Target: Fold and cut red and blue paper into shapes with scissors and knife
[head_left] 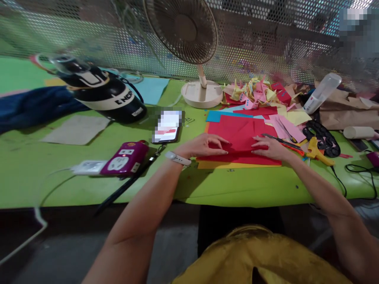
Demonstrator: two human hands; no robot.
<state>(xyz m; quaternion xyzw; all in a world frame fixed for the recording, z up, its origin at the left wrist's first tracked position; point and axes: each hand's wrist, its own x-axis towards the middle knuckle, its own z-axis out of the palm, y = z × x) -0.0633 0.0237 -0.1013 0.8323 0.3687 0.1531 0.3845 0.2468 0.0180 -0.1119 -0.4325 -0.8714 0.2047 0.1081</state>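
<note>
Clock positions are taken from the centre of the red paper (244, 132), with 12 o'clock away from the person. The paper lies flat on the bench (237, 187), between the 2 hands. From the left hand (204, 146) it lies at 3 o'clock; from the right hand (274, 149), at 9 o'clock. Its long axis appears to run from 9 to 3 o'clock, the near edge roughly parallel to the bench edge. Neither hand is clearly nearer; both reach its near half.

Fingers, left: curved, thumb and forefinger parted, tips at the paper. Fingers, right: parted and lightly bent, tips at the paper. No closed grip is visible on either side; firm contact cannot be confirmed.

Surface: green; a yellow sheet (237, 166) shows beneath the near edge. Room: limited at 3 o'clock by an orange-handled tool (296, 148) and a glue gun (318, 152); at 12 to 1 o'clock, folded papers (257, 94); at 11 o'clock, a fan (202, 101); at 9 to 10 o'clock, a phone (168, 126).
</note>
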